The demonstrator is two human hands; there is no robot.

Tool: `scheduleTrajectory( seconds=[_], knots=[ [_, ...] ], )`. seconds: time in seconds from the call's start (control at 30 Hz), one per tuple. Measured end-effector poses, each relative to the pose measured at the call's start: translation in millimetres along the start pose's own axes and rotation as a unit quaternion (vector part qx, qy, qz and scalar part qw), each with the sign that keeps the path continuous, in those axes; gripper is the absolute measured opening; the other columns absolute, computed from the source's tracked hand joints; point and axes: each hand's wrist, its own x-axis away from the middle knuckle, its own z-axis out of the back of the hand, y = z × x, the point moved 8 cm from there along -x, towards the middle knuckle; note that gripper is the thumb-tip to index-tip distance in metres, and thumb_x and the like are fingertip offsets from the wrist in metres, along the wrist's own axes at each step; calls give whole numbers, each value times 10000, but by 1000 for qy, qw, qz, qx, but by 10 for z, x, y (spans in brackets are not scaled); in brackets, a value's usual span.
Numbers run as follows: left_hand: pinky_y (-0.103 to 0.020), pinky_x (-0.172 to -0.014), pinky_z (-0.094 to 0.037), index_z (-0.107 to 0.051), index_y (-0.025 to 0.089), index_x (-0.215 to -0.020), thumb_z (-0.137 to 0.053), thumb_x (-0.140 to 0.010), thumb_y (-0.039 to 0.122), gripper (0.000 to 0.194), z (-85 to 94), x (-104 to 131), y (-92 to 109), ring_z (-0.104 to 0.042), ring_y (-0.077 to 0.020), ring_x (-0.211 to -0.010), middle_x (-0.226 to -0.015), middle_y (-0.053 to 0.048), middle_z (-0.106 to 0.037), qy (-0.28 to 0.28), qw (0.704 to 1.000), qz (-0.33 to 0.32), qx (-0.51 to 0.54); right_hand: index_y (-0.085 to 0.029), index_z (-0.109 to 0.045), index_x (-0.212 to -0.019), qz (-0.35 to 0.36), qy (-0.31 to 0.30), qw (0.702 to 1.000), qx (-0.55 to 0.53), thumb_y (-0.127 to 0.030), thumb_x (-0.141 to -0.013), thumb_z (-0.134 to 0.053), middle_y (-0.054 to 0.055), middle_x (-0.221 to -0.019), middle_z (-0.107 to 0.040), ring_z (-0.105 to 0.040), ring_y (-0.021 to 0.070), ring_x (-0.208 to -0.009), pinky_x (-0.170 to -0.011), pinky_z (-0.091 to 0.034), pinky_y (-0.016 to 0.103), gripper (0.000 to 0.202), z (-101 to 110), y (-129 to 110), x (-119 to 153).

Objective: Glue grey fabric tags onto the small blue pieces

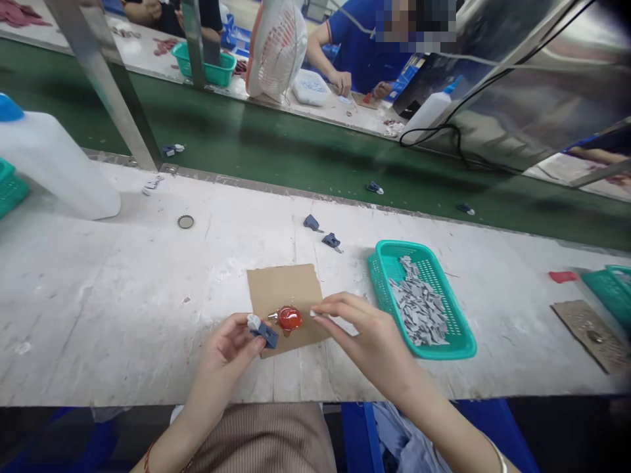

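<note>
My left hand [231,351] pinches a small dark blue plastic part [265,335] with a whitish piece [253,322] at its upper end. Across from it, my right hand [365,325] holds a tiny pale piece [312,313] between thumb and fingertips. Between the two hands lies a brown cardboard square [286,282] on the white bench. On the cardboard sits a shiny red blob [289,318], with what looks like a small metal nozzle at its left. To the right of my right hand stands a green basket [466,341] holding many small grey pieces [419,305].
Two blue parts [330,240] lie beyond the cardboard; several more rest on the green belt [221,131]. A white bottle [64,164] and a bottle cap [185,222] are at left. Another cardboard piece [586,332] lies at right. A co-worker [365,46] sits across the belt, near a fan [279,49].
</note>
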Motion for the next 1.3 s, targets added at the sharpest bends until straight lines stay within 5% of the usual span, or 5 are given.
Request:
scheduleTrajectory(
  seconds=[0.3, 0.47, 0.63, 0.83, 1.3],
  knots=[
    [-297, -863, -553, -724, 207, -979, -759, -782, 320, 230, -30, 21, -77, -695, -207, -972, -1015, -66, -760, -26, 1000, 5, 11, -207, -711, -938, 35, -41, 999, -8, -176, -946, -553, 70, -904, -695, -669, 194, -829, -736, -552, 317, 161, -264, -55, -45],
    [-307, -849, -563, -718, 197, -930, -770, -764, 301, 203, -83, -13, -30, -700, -213, -957, -1000, -72, -759, -32, 999, 5, 19, -224, -742, -916, -34, -42, 995, -78, -186, -906, -608, 63, -916, -716, -674, 199, -851, -772, -543, 328, 139, -220, 20, -70],
    [-322, -876, -558, -713, 206, -926, -742, -782, 252, 154, -252, -38, 85, -705, -211, -947, -960, -64, -761, -49, 999, -11, 11, -243, -766, -860, -185, -52, 937, -290, -316, -827, -716, 36, -910, -748, -698, 194, -848, -778, -566, 313, 95, -153, 136, -85],
    [-331, -866, -573, -705, 201, -888, -760, -756, 229, 146, -418, -36, 160, -711, -219, -943, -946, -59, -761, -44, 999, -21, 17, -234, -776, -851, -218, -73, 885, -405, -335, -754, -785, 46, -951, -745, -703, 202, -881, -803, -590, 329, 141, -176, 12, -46],
    [-339, -906, -566, -719, 227, -935, -758, -782, 278, 166, -417, 43, 55, -698, -223, -993, -1045, -61, -748, -37, 999, -34, 9, -234, -748, -768, -147, -54, 932, -325, -295, -797, -750, 50, -921, -723, -692, 197, -873, -818, -590, 333, 67, -104, -159, 7]
  ],
)
